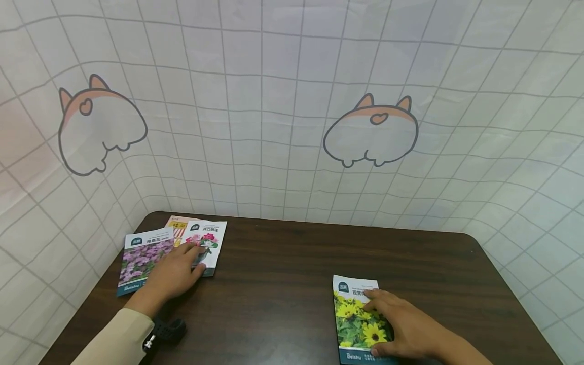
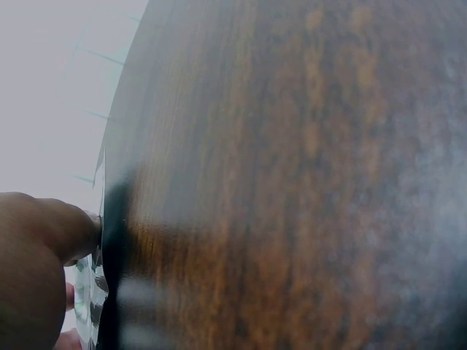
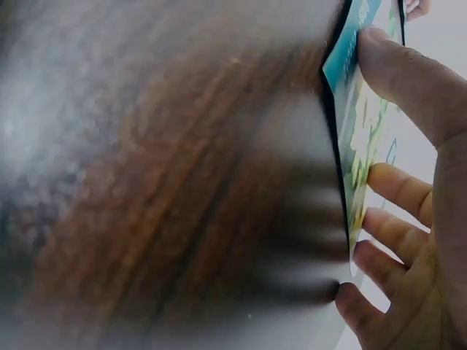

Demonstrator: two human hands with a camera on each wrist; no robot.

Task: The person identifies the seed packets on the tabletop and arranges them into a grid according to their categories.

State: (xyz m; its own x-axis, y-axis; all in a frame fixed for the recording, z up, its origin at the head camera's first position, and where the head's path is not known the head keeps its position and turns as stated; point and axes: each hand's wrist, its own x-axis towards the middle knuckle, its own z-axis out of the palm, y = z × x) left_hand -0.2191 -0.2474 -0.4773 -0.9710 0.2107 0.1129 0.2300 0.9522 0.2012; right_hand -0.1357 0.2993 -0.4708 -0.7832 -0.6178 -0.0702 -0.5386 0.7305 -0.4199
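A person's two bare hands rest on seed packets that lie on a dark wood surface (image 1: 283,284) with rounded far corners.

The right hand (image 1: 406,324) lies over the right side of a packet of yellow daisy-like flowers (image 1: 349,324). Its fingers are spread: the thumb touches the blue-green lower band, while other fingertips meet the packet higher up. This packet lies toward the person, its lower end close to the bottom of the head view; more surface runs to its right, up to the slanting right edge.

The left hand (image 1: 175,271) rests on a white packet with pink-red flowers (image 1: 212,251), thumb near its lower right part; the fingers reach forward, loosely apart. Just left is a purple-flower packet (image 1: 137,261), partly under the hand, its upper left corner reaching the surface's left edge. A peach-coloured packet (image 1: 176,222) peeks out from behind both, near the far left corner.

A broad stretch of wood separates this cluster from the yellow-flower packet. Beyond the far edge hangs white grid-patterned cloth (image 1: 251,126) (two cartoon corgi rumps (image 1: 392,134) decorate it).
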